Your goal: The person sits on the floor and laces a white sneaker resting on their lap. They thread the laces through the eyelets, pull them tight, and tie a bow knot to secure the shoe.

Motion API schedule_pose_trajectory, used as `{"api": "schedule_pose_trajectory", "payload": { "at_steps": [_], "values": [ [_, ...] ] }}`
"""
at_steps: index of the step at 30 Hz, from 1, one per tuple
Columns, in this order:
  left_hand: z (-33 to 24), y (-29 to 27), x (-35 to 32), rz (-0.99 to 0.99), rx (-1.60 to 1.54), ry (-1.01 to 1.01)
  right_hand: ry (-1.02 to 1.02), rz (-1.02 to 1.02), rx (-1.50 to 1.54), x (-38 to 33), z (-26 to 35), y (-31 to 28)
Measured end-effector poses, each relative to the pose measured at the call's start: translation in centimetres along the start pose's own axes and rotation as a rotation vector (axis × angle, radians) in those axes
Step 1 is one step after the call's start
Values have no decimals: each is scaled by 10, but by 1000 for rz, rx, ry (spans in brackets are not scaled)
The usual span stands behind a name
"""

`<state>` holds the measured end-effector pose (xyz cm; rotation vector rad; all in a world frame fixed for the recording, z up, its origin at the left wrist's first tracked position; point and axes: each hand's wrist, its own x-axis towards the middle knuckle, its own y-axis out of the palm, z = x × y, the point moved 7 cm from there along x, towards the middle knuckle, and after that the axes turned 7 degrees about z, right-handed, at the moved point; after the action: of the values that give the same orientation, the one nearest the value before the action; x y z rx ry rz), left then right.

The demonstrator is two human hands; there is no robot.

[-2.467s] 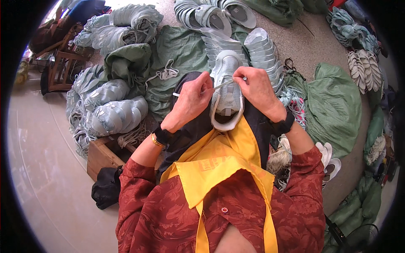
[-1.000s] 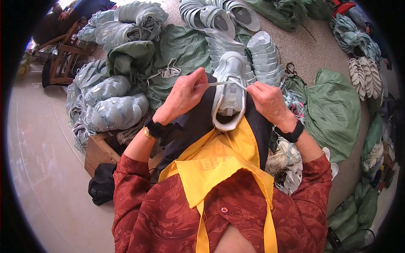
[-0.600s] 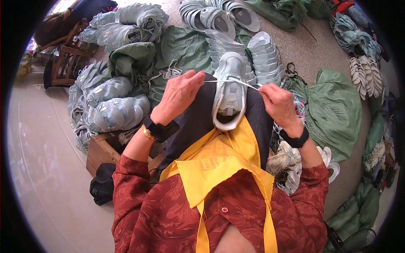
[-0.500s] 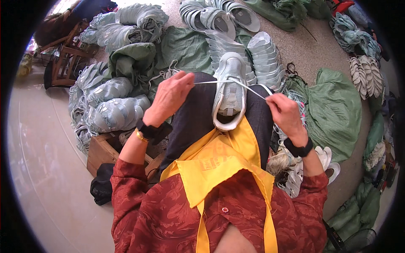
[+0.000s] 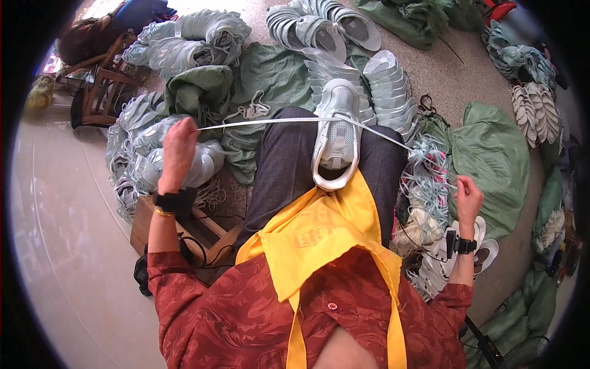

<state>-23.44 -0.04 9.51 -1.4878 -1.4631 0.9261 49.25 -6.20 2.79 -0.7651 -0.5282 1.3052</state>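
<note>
A pale grey-blue sneaker [image 5: 339, 101] rests between my knees, its toe pointing away from me and its heel opening toward me. One flat white shoelace [image 5: 264, 121] passes across its upper and stretches out to both sides. My left hand [image 5: 179, 150], far out to the left, is closed on one end of the lace. Out to the right and lower, my right hand [image 5: 469, 200] has its fingers pinched together. The lace runs toward it over a tangle of pale blue laces [image 5: 424, 163], where its last stretch is hard to follow.
Stacked pale blue shoe uppers [image 5: 390, 89] lie ahead, with more piles [image 5: 193, 163] to the left. A green sack [image 5: 488, 166] lies at right beside white shoe parts [image 5: 430, 261]. A wooden box [image 5: 144, 224] stands by my left elbow; a wooden chair [image 5: 101, 92] is at far left.
My hands have moved wide apart, the left one outward to the left, the right one outward and nearer to me. The lace now extends much longer on both sides of the sneaker.
</note>
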Motion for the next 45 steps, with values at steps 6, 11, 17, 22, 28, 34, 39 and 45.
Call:
{"api": "schedule_pose_trajectory", "payload": {
  "at_steps": [6,11,17,22,28,34,39,45],
  "values": [
    [110,-46,-18,-50,40,-195,116,-26,107,-11,-76,-27],
    [178,-82,-24,-78,141,-321,144,-30,114,-15,-120,-55],
    [230,-112,-34,-143,92,-384,160,-13,67,-5,-150,-68],
    [238,-118,-34,-138,79,-427,204,-31,97,-7,-175,-80],
    [245,-118,-35,-112,160,-427,254,-47,55,-13,-198,-88],
    [251,-122,-31,-119,230,-431,293,-76,-17,-25,-217,-97],
    [247,-125,-28,-155,258,-442,356,-55,-19,-30,-207,-80],
    [201,-102,12,-87,345,-284,401,219,145,-10,-193,-17]
  ]
}}
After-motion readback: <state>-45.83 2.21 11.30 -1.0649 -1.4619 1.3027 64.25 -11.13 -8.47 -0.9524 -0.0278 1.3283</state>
